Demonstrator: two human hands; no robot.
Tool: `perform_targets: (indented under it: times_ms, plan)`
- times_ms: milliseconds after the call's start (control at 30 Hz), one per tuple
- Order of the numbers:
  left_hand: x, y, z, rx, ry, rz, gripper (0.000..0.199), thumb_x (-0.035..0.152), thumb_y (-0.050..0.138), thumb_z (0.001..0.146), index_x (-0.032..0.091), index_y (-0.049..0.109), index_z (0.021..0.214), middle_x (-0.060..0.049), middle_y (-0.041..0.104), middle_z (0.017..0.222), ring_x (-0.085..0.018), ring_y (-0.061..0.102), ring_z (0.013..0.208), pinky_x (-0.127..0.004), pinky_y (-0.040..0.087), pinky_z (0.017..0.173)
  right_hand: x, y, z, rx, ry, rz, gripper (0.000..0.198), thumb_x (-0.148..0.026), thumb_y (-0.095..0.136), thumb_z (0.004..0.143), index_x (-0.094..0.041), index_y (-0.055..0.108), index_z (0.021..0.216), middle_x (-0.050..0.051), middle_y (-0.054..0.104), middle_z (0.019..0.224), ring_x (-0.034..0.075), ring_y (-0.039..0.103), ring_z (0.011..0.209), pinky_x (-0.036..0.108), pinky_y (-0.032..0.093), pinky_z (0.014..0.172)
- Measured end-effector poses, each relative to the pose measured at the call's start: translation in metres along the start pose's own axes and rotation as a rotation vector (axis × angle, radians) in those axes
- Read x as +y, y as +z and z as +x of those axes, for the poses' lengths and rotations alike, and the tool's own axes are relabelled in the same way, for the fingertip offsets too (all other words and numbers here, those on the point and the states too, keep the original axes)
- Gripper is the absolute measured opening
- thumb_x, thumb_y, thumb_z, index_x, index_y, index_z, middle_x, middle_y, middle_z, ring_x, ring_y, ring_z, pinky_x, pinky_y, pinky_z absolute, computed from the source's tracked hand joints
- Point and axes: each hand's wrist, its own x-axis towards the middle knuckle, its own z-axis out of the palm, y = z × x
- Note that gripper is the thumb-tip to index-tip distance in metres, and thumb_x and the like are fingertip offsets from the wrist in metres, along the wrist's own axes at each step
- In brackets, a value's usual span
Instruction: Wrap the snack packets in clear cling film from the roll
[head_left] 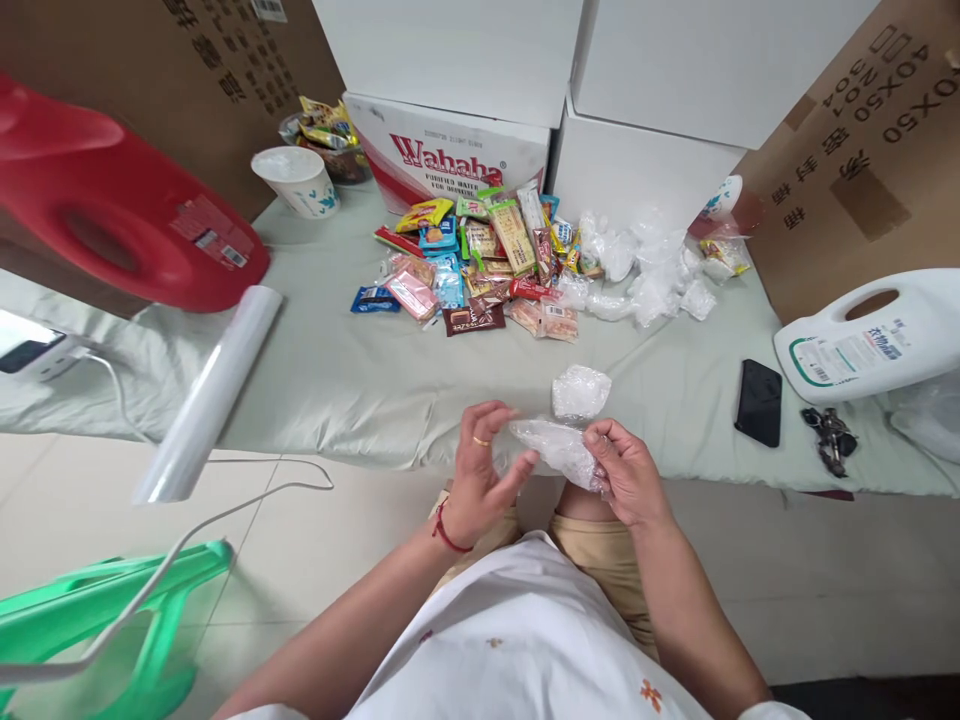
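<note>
My right hand [631, 478] pinches one end of a crumpled clear plastic wrapper [559, 447] at the front edge of the cloth-covered table. Curved around the wrapper's other end, my left hand [482, 462] has its thumb and fingers apart. A small white bundle in clear plastic [581, 392] lies just beyond the wrapper. Farther back is a heap of packaged snacks [480, 255], in several colours. To its right sits a pile of crumpled clear plastic bundles [649, 270]. What the wrapper contains, if anything, I cannot make out.
On the left are a red jug [142, 200], a paper cup [300, 182] and a clear plastic roll [214, 395]. A white detergent bottle [877, 335], black phone [759, 403] and keys [831, 440] lie right. Boxes [457, 160] line the back; a white cable [247, 500] hangs left.
</note>
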Motion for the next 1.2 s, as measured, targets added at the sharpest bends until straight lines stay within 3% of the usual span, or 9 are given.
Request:
perform_targets:
  times_ms: [67,167,300,500,633,867,1033,1100,1200]
  plan:
    - [0.004,0.004,0.0,0.011,0.084,0.183,0.053,0.041,0.09,0.07,0.026,0.071,0.118,-0.012,0.059,0.122,-0.031,0.052,0.116,-0.046,0.04,0.105,0.003,0.001,0.0,-0.03,-0.009,-0.005,0.048,-0.059,0.087,0.072,-0.021,0.059,0.08,-0.01,0.041,0.055,0.004,0.031,0.045,0.015,0.03,0.037]
    - [0.003,0.01,0.004,-0.074,0.042,0.249,0.022,0.042,0.084,0.078,0.028,0.079,0.094,-0.01,0.069,0.099,-0.029,0.055,0.099,-0.048,0.039,0.1,0.004,0.0,-0.001,-0.063,0.009,0.024,0.048,-0.06,0.086,0.073,-0.021,0.06,0.08,-0.009,0.041,0.056,0.004,0.03,0.045,0.015,0.028,0.037]
    - [0.0,0.005,0.01,-0.144,-0.051,0.01,0.014,0.037,0.073,0.09,0.03,0.082,0.082,-0.008,0.072,0.088,-0.026,0.057,0.092,-0.042,0.044,0.093,-0.002,-0.01,-0.002,-0.079,0.069,0.101,0.047,-0.058,0.088,0.069,-0.021,0.063,0.083,-0.009,0.039,0.057,0.004,0.029,0.046,0.013,0.023,0.035]
    - [0.001,-0.019,0.014,-0.034,-0.347,-0.525,0.02,0.045,0.088,0.076,0.026,0.082,0.077,-0.01,0.069,0.116,-0.027,0.058,0.117,-0.038,0.047,0.098,-0.007,-0.032,0.0,-0.025,0.063,0.218,0.044,-0.047,0.093,0.065,-0.02,0.06,0.076,-0.006,0.046,0.065,0.003,0.026,0.049,0.012,0.021,0.035]
    - [0.001,-0.03,0.014,-0.048,-0.412,-0.641,0.02,0.041,0.092,0.071,0.024,0.081,0.073,-0.01,0.066,0.12,-0.025,0.059,0.116,-0.036,0.048,0.096,-0.003,-0.033,0.0,-0.034,0.039,0.193,0.041,-0.047,0.091,0.069,-0.019,0.061,0.075,-0.004,0.051,0.071,0.004,0.029,0.051,0.013,0.024,0.037]
    - [-0.006,-0.035,0.022,0.115,-0.443,-0.662,0.021,0.038,0.093,0.07,0.025,0.078,0.076,-0.005,0.073,0.101,-0.018,0.063,0.099,-0.028,0.049,0.086,-0.015,-0.034,-0.008,0.053,-0.247,0.154,0.034,-0.048,0.084,0.08,-0.023,0.06,0.081,0.0,0.064,0.103,0.003,0.031,0.052,0.016,0.027,0.037]
    - [-0.013,-0.045,0.031,0.29,-0.499,-0.723,0.032,0.037,0.097,0.064,0.023,0.071,0.078,0.002,0.071,0.085,-0.012,0.064,0.081,-0.024,0.053,0.078,-0.017,-0.052,-0.019,0.035,-0.389,0.113,0.041,-0.059,0.083,0.076,-0.027,0.058,0.077,-0.002,0.061,0.081,0.004,0.019,0.044,0.018,0.02,0.033]
    - [-0.014,-0.048,0.033,0.319,-0.519,-0.729,0.035,0.036,0.096,0.065,0.023,0.068,0.08,0.004,0.069,0.081,-0.01,0.064,0.075,-0.024,0.055,0.075,-0.014,-0.06,-0.022,-0.05,-0.445,0.016,0.037,-0.059,0.082,0.078,-0.027,0.063,0.073,0.0,0.062,0.081,0.004,0.026,0.043,0.021,0.027,0.034]
    - [-0.02,-0.05,0.037,0.359,-0.562,-0.73,0.041,0.038,0.096,0.064,0.023,0.063,0.083,0.006,0.066,0.076,-0.009,0.064,0.068,-0.021,0.054,0.065,-0.008,-0.069,-0.023,-0.298,-0.458,-0.365,0.019,-0.046,0.079,0.085,-0.029,0.076,0.077,0.006,0.07,0.095,0.013,0.055,0.059,0.031,0.05,0.053]
